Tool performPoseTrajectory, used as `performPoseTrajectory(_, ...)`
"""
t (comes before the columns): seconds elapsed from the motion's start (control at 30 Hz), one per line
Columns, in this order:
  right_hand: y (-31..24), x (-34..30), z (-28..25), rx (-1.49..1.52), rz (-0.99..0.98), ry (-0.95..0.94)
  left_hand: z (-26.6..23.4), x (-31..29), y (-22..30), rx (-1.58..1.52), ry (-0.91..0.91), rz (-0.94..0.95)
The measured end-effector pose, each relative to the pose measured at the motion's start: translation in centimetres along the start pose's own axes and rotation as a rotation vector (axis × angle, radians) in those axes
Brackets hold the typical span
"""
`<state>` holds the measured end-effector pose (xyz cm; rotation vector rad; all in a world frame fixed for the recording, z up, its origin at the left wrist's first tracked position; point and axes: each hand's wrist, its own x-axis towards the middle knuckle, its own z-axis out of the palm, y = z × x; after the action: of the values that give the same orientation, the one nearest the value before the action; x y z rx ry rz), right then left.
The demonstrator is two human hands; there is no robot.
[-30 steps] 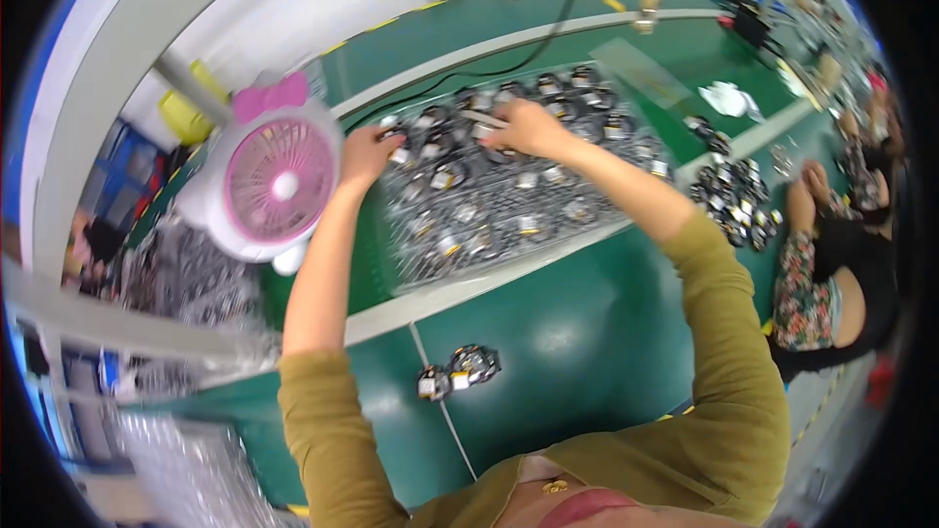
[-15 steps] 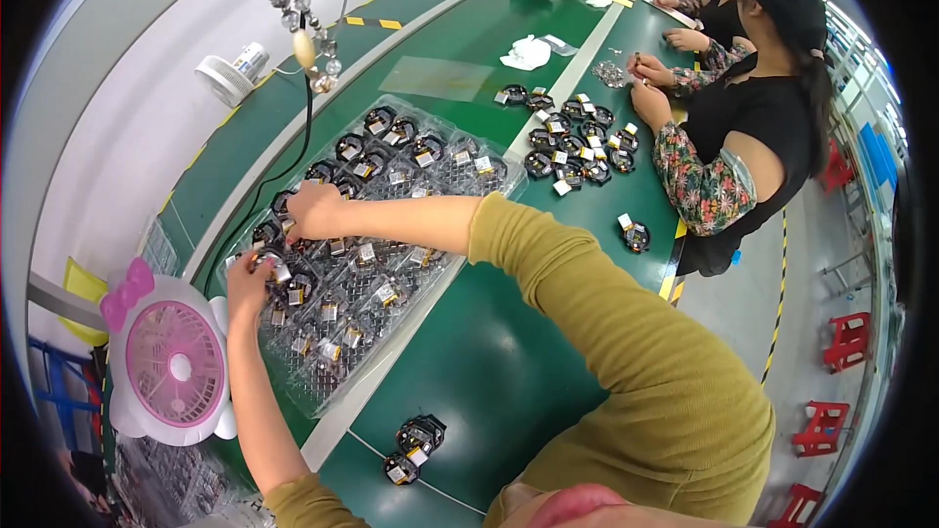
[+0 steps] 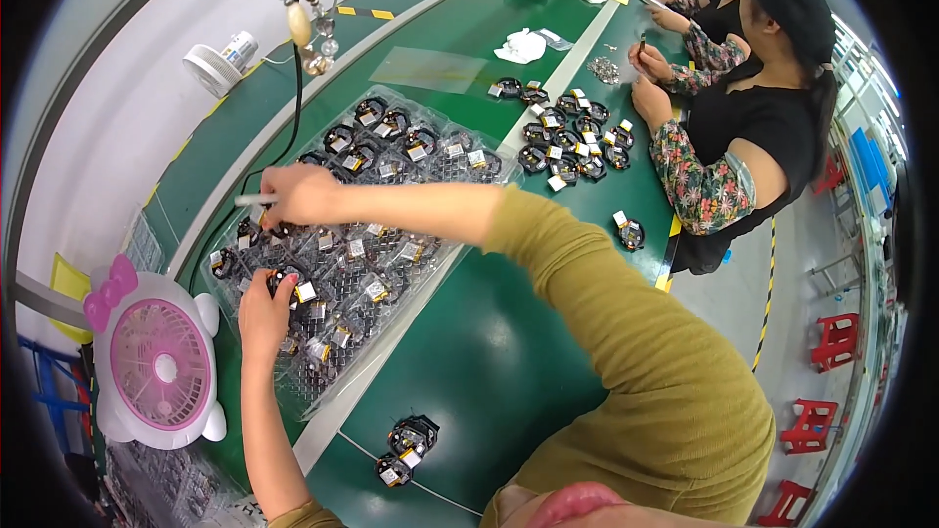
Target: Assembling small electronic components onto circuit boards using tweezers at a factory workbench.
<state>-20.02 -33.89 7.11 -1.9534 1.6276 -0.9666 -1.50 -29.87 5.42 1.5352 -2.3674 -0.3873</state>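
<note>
A clear plastic tray (image 3: pixel 440 198) holds rows of round black electronic modules (image 3: pixel 338 139) with small silver battery packs. At the tray's near left part, my left hand (image 3: pixel 262 321) is closed, thumb and fingertips on a black round module (image 3: pixel 278 281). A battery pack (image 3: pixel 306 291) shows right beside those fingertips. Farther up, my right hand (image 3: pixel 301 196) reaches across the tray with its fingers closed. A thin pale flat piece (image 3: pixel 256 199) sticks out leftward from them, slightly blurred. My right hand and forearm cover part of the tray's middle rows.
More modules (image 3: pixel 577 142) are heaped on the green bench to the right, a single one (image 3: pixel 629 232) nearer, and a small group (image 3: pixel 406 448) close to me. A pink and white fan (image 3: pixel 161 362) stands left. A string of beads (image 3: pixel 298 10) hangs above. A co-worker (image 3: pixel 763 127) sits at right.
My right hand has moved left and slightly away, and the pale piece now shows at its fingers. My left hand has come nearer and slightly right, onto another spot in the tray.
</note>
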Motion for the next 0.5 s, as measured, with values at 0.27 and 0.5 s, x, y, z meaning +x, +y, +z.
performPoseTrajectory(0.27,-1.5,-17.0,-3.8,0.129,-0.048,-0.420,-0.1,-0.5,-0.2,-0.241,0.260,0.138)
performPoseTrajectory(0.5,-1.7,-25.0,-2.0,-0.001,-0.125,-0.413,-5.0,-11.1,3.3,-0.643,-0.148,-0.161)
